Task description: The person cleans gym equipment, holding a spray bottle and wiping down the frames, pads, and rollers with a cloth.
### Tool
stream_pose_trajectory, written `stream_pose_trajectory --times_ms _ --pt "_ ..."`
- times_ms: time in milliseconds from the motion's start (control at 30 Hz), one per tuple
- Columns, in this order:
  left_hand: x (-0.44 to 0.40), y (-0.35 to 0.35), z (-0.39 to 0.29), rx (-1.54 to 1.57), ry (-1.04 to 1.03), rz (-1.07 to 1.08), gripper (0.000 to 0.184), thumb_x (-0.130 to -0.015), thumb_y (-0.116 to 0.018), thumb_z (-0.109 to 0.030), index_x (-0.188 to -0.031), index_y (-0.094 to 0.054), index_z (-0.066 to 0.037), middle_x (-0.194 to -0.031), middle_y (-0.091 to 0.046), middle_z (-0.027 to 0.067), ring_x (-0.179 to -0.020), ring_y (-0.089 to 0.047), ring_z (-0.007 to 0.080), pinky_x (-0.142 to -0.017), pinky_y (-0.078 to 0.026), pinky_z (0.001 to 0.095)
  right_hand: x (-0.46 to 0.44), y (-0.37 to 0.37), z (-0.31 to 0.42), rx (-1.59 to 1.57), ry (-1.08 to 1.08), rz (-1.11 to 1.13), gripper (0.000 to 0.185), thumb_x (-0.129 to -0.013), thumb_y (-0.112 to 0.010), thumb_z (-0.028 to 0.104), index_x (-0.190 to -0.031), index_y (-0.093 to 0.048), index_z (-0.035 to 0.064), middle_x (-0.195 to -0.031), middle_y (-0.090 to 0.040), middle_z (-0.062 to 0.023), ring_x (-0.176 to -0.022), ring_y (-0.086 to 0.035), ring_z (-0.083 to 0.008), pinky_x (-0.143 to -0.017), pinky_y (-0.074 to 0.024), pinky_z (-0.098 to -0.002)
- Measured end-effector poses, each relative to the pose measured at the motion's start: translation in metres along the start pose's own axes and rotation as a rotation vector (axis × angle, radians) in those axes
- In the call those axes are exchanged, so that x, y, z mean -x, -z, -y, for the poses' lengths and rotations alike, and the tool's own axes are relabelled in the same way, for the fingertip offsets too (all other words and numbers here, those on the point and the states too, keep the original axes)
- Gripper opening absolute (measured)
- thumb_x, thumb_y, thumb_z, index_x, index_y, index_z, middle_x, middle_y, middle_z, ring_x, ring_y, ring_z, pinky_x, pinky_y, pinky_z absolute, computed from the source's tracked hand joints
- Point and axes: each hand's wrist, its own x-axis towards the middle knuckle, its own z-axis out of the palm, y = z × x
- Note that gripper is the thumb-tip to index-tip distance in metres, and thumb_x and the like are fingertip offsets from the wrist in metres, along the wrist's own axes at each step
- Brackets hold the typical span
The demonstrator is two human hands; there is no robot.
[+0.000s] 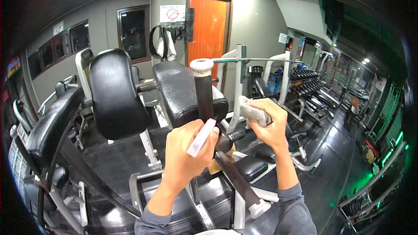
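My left hand [190, 153] is closed round a pale, translucent flat-sided object [201, 138], which could be a bottle or a block. Just beyond it rises a black machine handle [203, 93] with a white end cap [201, 67]. My right hand [271, 122] grips a crumpled greyish-white cloth [254, 111], held to the right of that handle and apart from it. A second dark handle [237, 178] slants down between my forearms to another white cap [260, 209]. What lies under my left palm is hidden.
Black padded seats [115, 91] stand ahead and left, with a bench pad [250, 168] below my hands. White machine frames and a barbell [261, 59] are beyond. An orange door [208, 39] is at the back; dumbbell racks [305, 75] line the right.
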Motion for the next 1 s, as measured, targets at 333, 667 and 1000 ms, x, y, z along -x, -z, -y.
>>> stream_pose_trajectory --times_ms 333,667,1000 --pt "0.021 0.003 -0.007 0.285 0.433 -0.051 0.026 -0.09 -0.067 -0.016 -0.072 -0.058 0.0 -0.055 -0.052 0.0058 -0.043 -0.054 0.0152 -0.043 -0.039 0.029 0.009 -0.056 -0.031 0.146 0.367 0.06 0.055 -0.058 -0.077 0.005 -0.111 -0.07 0.0157 -0.109 -0.064 -0.0002 -0.089 -0.061 -0.0231 -0.069 -0.0559 -0.0344" --pt "0.036 0.017 0.013 0.384 0.408 -0.06 0.021 -0.093 -0.061 -0.013 -0.087 -0.065 0.007 -0.07 -0.061 0.0073 -0.045 -0.055 0.0104 -0.041 -0.041 0.0242 -0.007 -0.052 -0.026 0.257 0.463 0.053 0.051 -0.059 -0.074 0.006 -0.108 -0.071 0.0172 -0.106 -0.063 0.0064 -0.09 -0.059 -0.0164 -0.066 -0.0564 -0.0285" --pt "0.041 0.015 0.023 0.448 0.467 0.023 0.021 -0.092 -0.06 -0.013 -0.088 -0.066 0.006 -0.07 -0.061 0.0065 -0.046 -0.055 0.0095 -0.042 -0.041 0.0249 0.002 -0.015 -0.021 -0.346 0.008 0.664 0.045 -0.067 -0.067 -0.001 -0.111 -0.07 0.0034 -0.115 -0.067 -0.0117 -0.106 -0.065 -0.0305 -0.094 -0.0509 -0.0371"
